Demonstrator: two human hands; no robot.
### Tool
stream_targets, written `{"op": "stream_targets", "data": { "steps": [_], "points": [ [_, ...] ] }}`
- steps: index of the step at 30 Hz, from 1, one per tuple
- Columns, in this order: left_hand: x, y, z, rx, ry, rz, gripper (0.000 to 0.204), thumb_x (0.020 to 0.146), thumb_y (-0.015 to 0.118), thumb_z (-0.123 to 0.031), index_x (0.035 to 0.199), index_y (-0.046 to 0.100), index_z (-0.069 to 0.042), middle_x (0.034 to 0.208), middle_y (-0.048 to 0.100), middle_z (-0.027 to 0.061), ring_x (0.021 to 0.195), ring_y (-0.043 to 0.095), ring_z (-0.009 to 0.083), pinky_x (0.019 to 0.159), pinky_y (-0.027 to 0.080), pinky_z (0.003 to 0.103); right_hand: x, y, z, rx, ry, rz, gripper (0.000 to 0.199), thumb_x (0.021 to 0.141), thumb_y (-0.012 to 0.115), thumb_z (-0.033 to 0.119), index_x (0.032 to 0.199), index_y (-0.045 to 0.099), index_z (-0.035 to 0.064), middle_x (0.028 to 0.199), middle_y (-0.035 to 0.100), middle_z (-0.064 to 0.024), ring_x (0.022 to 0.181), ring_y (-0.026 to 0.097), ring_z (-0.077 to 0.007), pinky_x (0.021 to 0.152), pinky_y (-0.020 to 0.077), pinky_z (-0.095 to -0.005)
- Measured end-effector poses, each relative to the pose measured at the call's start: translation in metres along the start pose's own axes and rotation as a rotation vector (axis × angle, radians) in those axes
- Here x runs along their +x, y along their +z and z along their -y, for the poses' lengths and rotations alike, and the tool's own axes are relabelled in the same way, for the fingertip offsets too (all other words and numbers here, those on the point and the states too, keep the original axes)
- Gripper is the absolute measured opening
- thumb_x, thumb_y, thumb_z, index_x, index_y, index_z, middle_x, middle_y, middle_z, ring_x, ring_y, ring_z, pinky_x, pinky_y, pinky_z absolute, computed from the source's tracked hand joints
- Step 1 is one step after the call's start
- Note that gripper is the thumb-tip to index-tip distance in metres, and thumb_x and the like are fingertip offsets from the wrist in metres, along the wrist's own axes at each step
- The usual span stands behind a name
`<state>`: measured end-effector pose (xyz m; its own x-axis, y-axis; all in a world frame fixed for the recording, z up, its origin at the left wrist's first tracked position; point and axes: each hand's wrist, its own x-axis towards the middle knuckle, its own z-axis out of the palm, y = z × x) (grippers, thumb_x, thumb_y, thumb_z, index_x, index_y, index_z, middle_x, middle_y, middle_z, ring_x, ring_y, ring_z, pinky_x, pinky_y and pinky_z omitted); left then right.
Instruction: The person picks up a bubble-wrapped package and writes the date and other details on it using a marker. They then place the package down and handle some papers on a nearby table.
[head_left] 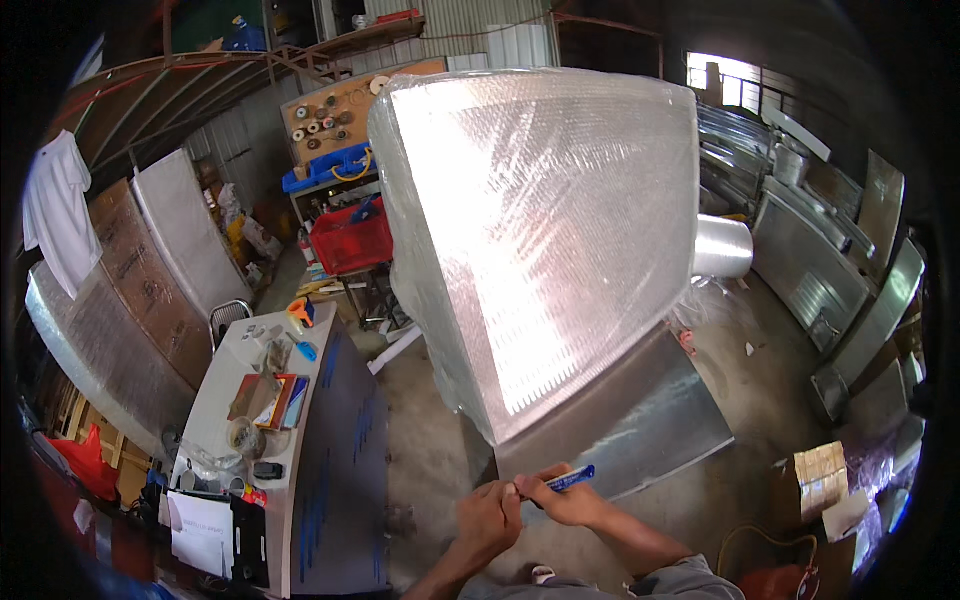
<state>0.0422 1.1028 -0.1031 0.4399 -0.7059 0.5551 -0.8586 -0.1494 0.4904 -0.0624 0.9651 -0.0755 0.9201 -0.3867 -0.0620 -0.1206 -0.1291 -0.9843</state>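
My right hand (562, 503) is closed around a slim blue marker (573, 478) with pale print; its rear end sticks out to the right. My left hand (488, 517) is a closed fist touching the right hand's fingertips, near the marker's other end. What lies inside the left fingers is hidden. Just beyond both hands stands a large, slanted, shiny box-like metal piece (570, 230), wrapped in clear plastic film. Beneath its lower edge a flat grey metal sheet (640, 415) reaches almost to my hands.
To the left is a desk (225, 375) with an orange tape dispenser (300, 312), papers and a clipboard (210, 535). A red crate (352, 240) stands behind it. Metal panels (810, 265) lean at the right, near a cardboard box (820, 480). A round metal duct (723, 248) juts out beside the wrapped piece.
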Motion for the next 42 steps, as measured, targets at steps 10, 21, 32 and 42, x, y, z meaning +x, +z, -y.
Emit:
{"op": "stream_targets", "data": {
  "steps": [10,21,32,42],
  "points": [
    [0.134,-0.099,0.118,-0.144,-0.286,-0.294,0.028,0.097,0.063,-0.021,0.113,0.060,0.002,0.090,0.056,0.0061,0.076,0.048,0.0153,0.067,0.039,0.031,0.120,-0.171,0.113,-0.222,-0.819,-0.401,0.062,0.106,0.046,0.054,0.089,0.064,-0.0032,0.067,0.058,-0.0064,0.060,0.053,-0.0127,0.057,0.0409,-0.0295],
    [0.387,-0.191,0.044,0.144,0.301,-0.610,0.087,0.075,0.085,-0.035,0.150,0.051,-0.008,0.101,0.050,0.0061,0.085,0.045,0.0188,0.080,0.042,0.035,0.292,-0.222,0.240,-0.040,-1.404,-0.218,0.018,0.098,0.064,0.013,0.107,0.058,-0.0010,0.071,0.059,-0.0043,0.060,0.058,-0.0086,0.056,0.0501,-0.0255],
    [0.500,-0.172,0.026,0.574,0.196,-0.694,0.067,0.071,0.088,-0.056,0.114,0.076,-0.006,0.114,0.053,0.0148,0.105,0.059,0.0311,0.091,0.051,0.044,0.370,-0.209,0.288,-0.180,-1.764,-0.220,0.025,0.083,0.074,0.006,0.108,0.071,0.0009,0.093,0.074,-0.0076,0.077,0.065,-0.0102,0.070,0.0511,-0.0230],
    [0.490,-0.176,0.033,0.576,0.315,-0.653,0.067,0.064,0.095,-0.049,0.112,0.074,-0.007,0.114,0.060,0.0106,0.107,0.065,0.0269,0.089,0.054,0.043,0.368,-0.207,0.281,-0.247,-1.852,-0.322,0.021,0.075,0.078,0.003,0.096,0.074,0.0021,0.084,0.074,-0.0095,0.068,0.067,-0.0140,0.058,0.0503,-0.0225]
  ]
}}
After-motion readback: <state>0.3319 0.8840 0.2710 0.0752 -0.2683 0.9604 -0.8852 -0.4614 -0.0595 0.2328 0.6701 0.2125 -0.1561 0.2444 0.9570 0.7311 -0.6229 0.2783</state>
